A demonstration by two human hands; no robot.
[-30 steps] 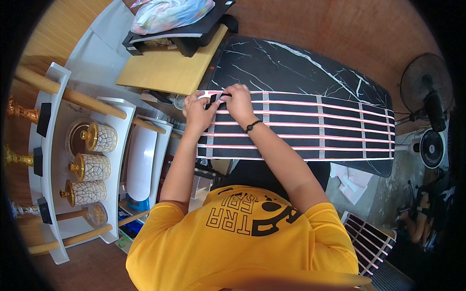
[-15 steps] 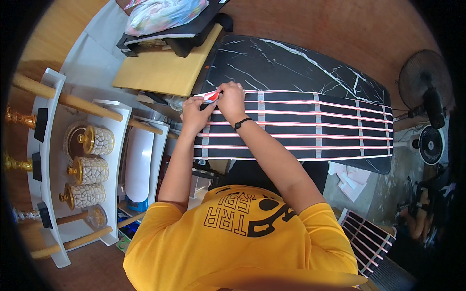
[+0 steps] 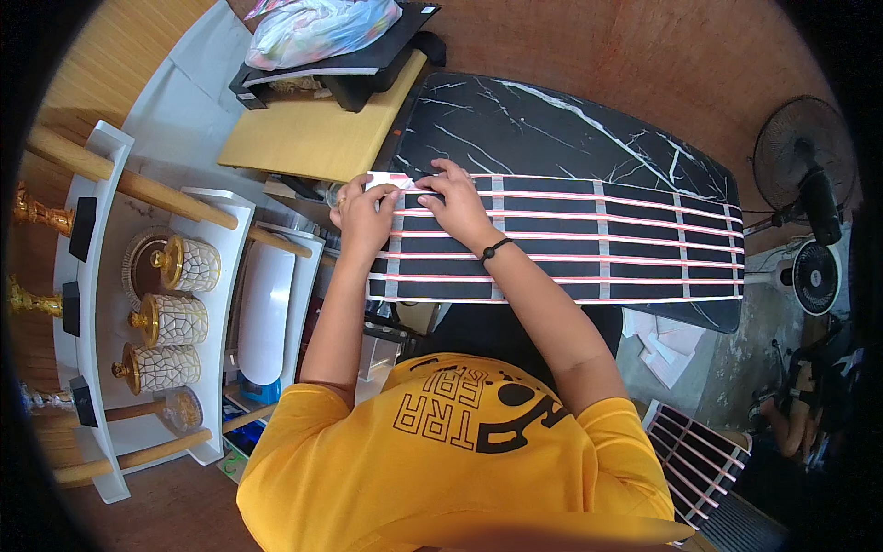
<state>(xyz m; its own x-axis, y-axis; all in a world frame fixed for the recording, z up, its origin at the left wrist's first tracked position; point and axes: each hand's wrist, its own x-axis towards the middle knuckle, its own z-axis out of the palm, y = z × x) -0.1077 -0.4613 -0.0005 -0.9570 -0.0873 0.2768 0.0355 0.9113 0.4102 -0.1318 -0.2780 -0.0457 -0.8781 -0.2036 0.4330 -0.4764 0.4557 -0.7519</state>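
A long black panel [image 3: 598,244] crossed by pink-white strips and grey bands lies on a black marble table [image 3: 552,129]. Both my hands work at its far left corner. My left hand [image 3: 363,216] pinches a small white-and-red strip piece [image 3: 386,179] at the panel's edge. Just to its right, my right hand [image 3: 455,207] rests with fingers spread flat on the top strip, its fingertips reaching toward that piece. A dark band circles my right wrist. My yellow shirt fills the lower part of the view.
A wooden board [image 3: 313,138] and a black tray with a plastic bag [image 3: 317,28] sit left of the table. A white shelf [image 3: 101,304] holds patterned jars [image 3: 175,317]. Two fans [image 3: 805,175] stand at right. Another striped panel [image 3: 690,451] and a person [image 3: 809,405] are at lower right.
Both hands stay at the panel's left corner. The small white-and-red piece has shifted slightly between my fingers, and my view has drifted a little.
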